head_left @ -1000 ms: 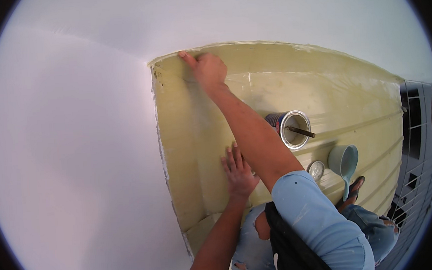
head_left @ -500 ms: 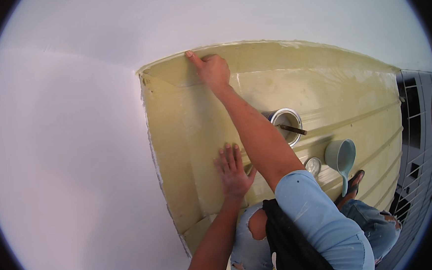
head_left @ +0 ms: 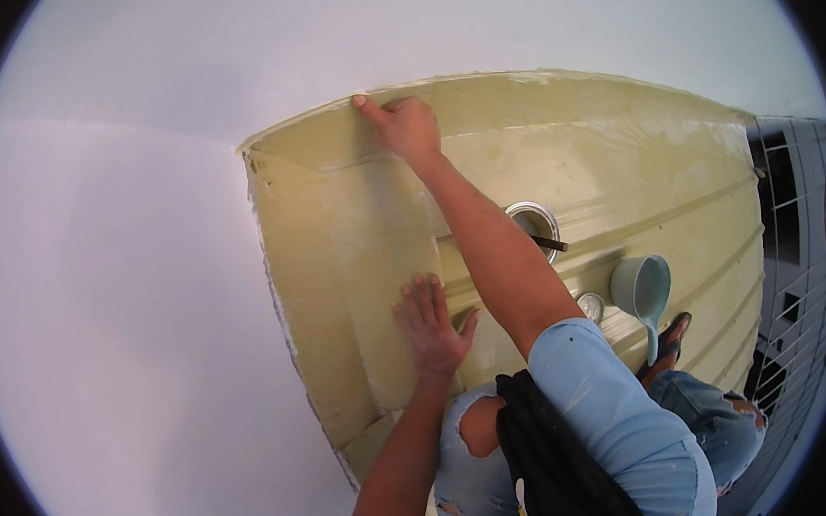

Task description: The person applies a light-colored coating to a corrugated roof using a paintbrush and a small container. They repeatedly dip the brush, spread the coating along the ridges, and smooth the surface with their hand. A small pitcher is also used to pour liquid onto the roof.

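Note:
My right hand (head_left: 410,126) reaches up to the top edge of a pale yellow painted surface (head_left: 337,253), where it meets the white wall (head_left: 133,322). Its index finger presses on the border and the other fingers are curled. Whether it holds anything is hidden. My left hand (head_left: 431,328) lies flat on the yellow surface lower down, fingers spread, holding nothing. My right arm in a light blue sleeve crosses the middle of the view.
An open paint can (head_left: 532,220) with a dark brush handle (head_left: 549,243) across it stands on a yellow ledge. Beside it are a small round tin (head_left: 589,306) and a pale blue scoop (head_left: 644,286). A sandalled foot (head_left: 668,337) and a dark metal grille (head_left: 795,235) are at right.
My right hand has slid a little away from the yellow surface's left corner along the top edge. My left hand stays flat in about the same place.

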`<state>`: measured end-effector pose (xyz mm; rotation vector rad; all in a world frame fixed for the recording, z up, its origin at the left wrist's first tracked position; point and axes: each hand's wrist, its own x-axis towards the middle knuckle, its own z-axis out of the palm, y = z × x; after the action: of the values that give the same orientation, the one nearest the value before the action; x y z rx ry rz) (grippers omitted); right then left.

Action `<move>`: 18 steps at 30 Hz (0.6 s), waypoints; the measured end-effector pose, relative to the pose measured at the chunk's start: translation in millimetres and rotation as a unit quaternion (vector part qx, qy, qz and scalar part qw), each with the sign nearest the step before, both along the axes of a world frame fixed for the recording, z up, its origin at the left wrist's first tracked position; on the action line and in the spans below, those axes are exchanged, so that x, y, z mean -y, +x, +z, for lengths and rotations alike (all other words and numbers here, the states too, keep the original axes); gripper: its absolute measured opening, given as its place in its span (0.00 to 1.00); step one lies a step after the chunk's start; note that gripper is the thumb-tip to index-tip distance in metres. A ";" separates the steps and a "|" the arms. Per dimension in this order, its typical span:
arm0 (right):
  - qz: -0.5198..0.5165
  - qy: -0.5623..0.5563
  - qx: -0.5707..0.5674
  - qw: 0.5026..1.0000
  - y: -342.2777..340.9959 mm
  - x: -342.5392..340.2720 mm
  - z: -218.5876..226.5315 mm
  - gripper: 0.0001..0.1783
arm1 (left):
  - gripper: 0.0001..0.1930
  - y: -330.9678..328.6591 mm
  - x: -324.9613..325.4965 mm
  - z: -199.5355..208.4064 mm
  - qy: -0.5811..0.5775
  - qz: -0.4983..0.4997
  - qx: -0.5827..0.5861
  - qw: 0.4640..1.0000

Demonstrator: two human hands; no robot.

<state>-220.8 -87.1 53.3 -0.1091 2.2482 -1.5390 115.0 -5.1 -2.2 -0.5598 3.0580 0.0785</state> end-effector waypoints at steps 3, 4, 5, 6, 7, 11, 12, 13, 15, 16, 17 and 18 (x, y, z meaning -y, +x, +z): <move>-0.011 -0.011 0.021 1.000 -5.8 -10.9 -3.1 0.45 | 0.54 0.1 0.3 0.5 0.004 0.000 0.005 1.000; -0.015 -0.009 0.034 0.999 -7.9 -14.4 -3.9 0.44 | 0.54 -0.1 0.4 0.6 0.001 -0.003 0.000 1.000; -0.013 -0.011 0.032 0.999 -9.8 -17.5 -4.5 0.44 | 0.54 -0.4 0.2 0.5 0.004 -0.001 0.004 1.000; -0.012 -0.009 0.035 0.999 -11.7 -20.0 -4.5 0.44 | 0.53 -0.8 0.2 0.4 0.004 0.000 0.002 1.000; -0.012 -0.002 0.043 0.999 -13.4 -22.3 -4.2 0.44 | 0.53 -1.0 0.5 0.6 -0.004 0.000 -0.001 1.000; 0.023 -0.004 0.051 0.998 -23.7 -34.6 -2.6 0.44 | 0.53 -1.7 0.3 0.9 -0.008 -0.004 -0.010 1.000; 0.033 0.004 0.058 0.998 -26.7 -37.5 -1.8 0.43 | 0.54 -1.8 0.2 1.2 -0.009 -0.004 -0.006 1.000; 0.044 0.011 0.067 0.997 -29.3 -39.8 -1.9 0.42 | 0.54 -2.1 0.1 1.2 -0.014 -0.005 -0.003 1.000; 0.054 0.004 0.071 0.996 -32.9 -43.1 -1.8 0.42 | 0.54 -2.0 0.0 2.2 -0.012 -0.004 0.007 1.000; 0.061 0.006 0.076 0.995 -34.4 -43.8 -1.6 0.43 | 0.54 -2.0 0.1 2.6 -0.012 -0.003 0.009 1.000; 0.064 -0.008 0.072 0.995 -35.9 -44.4 -1.7 0.42 | 0.54 -2.1 0.0 2.8 -0.014 -0.003 0.012 1.000; 0.068 -0.017 0.073 0.995 -37.2 -45.1 -1.8 0.42 | 0.54 -2.1 -0.1 3.0 -0.015 -0.002 0.015 1.000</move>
<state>-258.0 -42.0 51.4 -0.1507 2.0590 -1.4641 112.9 -4.9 0.8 -0.5499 3.0352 0.0241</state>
